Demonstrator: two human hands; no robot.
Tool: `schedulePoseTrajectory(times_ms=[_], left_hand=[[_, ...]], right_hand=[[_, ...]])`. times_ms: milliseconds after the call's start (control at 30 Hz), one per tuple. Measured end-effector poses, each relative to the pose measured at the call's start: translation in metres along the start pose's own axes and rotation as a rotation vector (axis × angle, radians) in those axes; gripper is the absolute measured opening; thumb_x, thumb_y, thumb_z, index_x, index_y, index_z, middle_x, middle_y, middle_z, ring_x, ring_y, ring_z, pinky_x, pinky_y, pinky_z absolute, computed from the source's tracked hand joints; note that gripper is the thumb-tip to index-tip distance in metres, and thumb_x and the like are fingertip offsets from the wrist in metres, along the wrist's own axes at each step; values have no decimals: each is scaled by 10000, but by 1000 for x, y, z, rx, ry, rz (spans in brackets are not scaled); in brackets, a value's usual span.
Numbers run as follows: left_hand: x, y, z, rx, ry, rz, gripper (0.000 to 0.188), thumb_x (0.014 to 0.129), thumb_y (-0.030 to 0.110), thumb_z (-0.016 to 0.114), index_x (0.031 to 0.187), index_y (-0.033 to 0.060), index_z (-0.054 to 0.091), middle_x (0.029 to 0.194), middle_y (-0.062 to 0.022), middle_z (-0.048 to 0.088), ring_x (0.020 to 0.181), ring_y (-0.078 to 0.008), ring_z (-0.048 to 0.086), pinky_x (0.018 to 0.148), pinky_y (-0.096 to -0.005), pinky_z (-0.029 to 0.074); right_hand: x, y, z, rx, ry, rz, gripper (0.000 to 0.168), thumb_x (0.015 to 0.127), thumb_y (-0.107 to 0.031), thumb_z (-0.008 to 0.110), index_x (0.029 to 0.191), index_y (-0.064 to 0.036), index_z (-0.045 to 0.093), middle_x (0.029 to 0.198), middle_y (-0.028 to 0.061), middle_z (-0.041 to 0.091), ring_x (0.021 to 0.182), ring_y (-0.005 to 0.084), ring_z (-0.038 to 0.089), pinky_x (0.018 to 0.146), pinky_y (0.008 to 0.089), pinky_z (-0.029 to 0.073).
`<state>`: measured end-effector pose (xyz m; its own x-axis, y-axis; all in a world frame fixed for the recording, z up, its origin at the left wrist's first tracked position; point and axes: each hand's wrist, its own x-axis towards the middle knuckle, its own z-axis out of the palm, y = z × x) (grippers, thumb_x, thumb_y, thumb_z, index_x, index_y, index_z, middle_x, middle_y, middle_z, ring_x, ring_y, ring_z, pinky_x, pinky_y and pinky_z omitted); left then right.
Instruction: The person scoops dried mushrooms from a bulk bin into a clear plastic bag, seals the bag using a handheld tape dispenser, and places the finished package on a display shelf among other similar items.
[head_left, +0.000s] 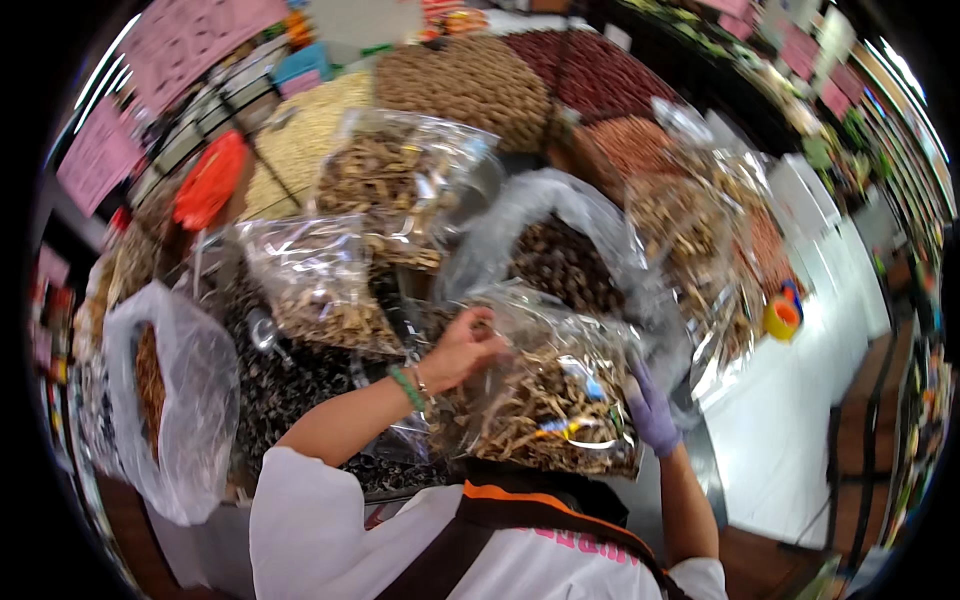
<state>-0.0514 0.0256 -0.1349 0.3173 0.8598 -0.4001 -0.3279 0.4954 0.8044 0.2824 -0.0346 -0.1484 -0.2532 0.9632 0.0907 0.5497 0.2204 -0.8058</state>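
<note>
A clear plastic bag of dried brown mushrooms or similar dried food (555, 412) is held up close in front of me. My left hand (465, 349), bare, with a green beaded bracelet, is at the bag's upper left edge, its thumb and fingertips curled close together on the film. On the bag's right side, my right hand (654, 412) grips the edge in a purple glove; its fingers are partly hidden by the shiny film. Just beyond lies an open translucent bag (559, 180) with dark dried pieces (566, 262) inside.
More clear bags of dried food lie at left (322, 292), behind (382, 180) and at right (690, 240). A metal scoop (266, 334) rests on black dried fungus (292, 405). Heaped nuts (465, 82) stand farther back. A yellow tape roll (781, 319) is at right.
</note>
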Motion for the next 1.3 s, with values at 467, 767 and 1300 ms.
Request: schedulePoseTrajectory(times_ms=[467, 767, 1300], left_hand=[[-31, 7, 24, 63, -108, 57, 509, 862, 123, 636, 1311, 45, 409, 1059, -56, 576, 937, -118, 573, 789, -261, 490], [-103, 41, 53, 525, 75, 669, 425, 863, 54, 612, 1275, 59, 508, 978, -47, 648, 757, -69, 607, 671, -226, 528], [-142, 220, -175, -134, 673, 1359, 350, 855, 3, 583, 1200, 26, 533, 922, -48, 634, 673, -96, 557, 567, -197, 477]], right_hand=[[-20, -33, -25, 927, 173, 478, 719, 821, -179, 610, 1431, -55, 250, 1383, 140, 372, 1203, 218, 418, 968, 339, 377], [-11, -111, -48, 770, 113, -35, 956, 673, -375, 771, 1417, -28, 280, 1453, 135, 295, 1264, 259, 381, 1024, 373, 327], [-44, -63, -74, 1004, -53, 53, 705, 821, -216, 660, 1396, -42, 292, 1364, 108, 398, 1242, 249, 429, 1044, 385, 350]])
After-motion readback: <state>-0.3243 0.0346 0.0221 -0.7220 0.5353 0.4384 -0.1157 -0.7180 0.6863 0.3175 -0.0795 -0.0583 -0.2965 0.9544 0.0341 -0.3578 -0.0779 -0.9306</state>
